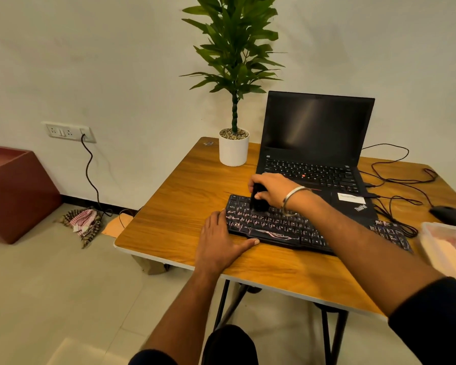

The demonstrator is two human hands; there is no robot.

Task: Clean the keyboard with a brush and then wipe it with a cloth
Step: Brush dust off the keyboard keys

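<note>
Brushing stage, head view. The keyboard (287, 225), black with pale key legends, lies flat on the wooden table (174, 206), directly in front of the open laptop (313, 143) and touching or just short of its front edge; which cannot be told. The right hand (271, 191) is curled round a small dark brush (258, 201), held upright over the keyboard's upper-left rows; whether the bristles touch the keys is hidden by the fingers. The left hand (219, 243) lies flat and relaxed at the keyboard's left end, fingers straight against its edge, thumb along its front rim; it grasps nothing and appears to steady the board. A white pot with a plant (233, 148) stands behind the keyboard's left end; a mouse (450, 214) and loose cables (395, 180) lie beyond its right end; a clear plastic container (448, 248) sits at the right. A checked cloth (82, 219) lies on the floor, well to the left of the keyboard; whether it is the wiping cloth is uncertain.

Handling, judged: the keyboard is probably light, stiff plastic, likely to slide under sideways strokes; brace it at an end or long edge, not by the keycaps, which may pop off.
</note>
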